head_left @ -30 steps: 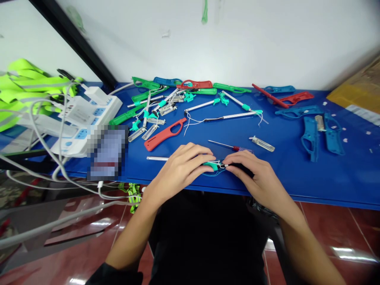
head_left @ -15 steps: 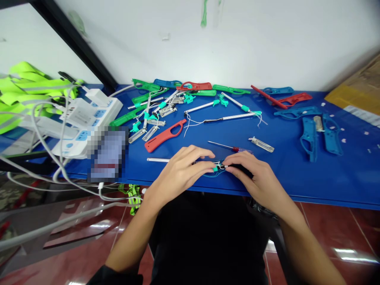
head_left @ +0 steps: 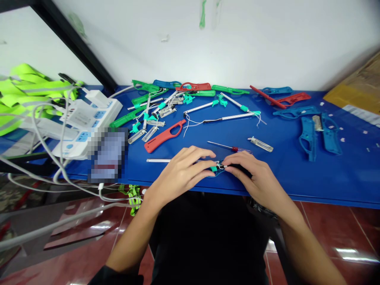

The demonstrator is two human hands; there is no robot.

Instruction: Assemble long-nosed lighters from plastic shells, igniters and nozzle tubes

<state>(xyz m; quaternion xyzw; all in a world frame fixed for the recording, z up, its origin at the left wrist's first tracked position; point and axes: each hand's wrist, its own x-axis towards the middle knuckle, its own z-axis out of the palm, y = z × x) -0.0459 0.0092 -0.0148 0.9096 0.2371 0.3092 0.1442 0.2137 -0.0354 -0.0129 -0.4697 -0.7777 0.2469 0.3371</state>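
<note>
Near the front edge of the table, both hands work on one partly open utility lighter (head_left: 213,175). Its blue shell half lies mostly beneath my fingers, and its metal tube (head_left: 158,160) sticks out to the left. My left hand (head_left: 181,169) is closed on the lighter, fingertips beside a green trigger piece (head_left: 213,169). Thumb and fingertips of my right hand (head_left: 252,168) pinch at a small black part with white wire at the lighter's right end. A screwdriver (head_left: 235,149) lies just beyond my hands, with a clear fuel tank (head_left: 261,144) to its right.
Behind lie red, green and blue shell halves, including a red one (head_left: 164,136), plus metal tubes with white wires (head_left: 240,116). Blue shells (head_left: 308,136) lie at right, near a cardboard box (head_left: 356,93). At left are a phone (head_left: 108,154), power strip (head_left: 86,130) and cables.
The left fingertips have shifted slightly over the lighter, and a little more of the green trigger piece shows. My right hand keeps nearly the same pinch.
</note>
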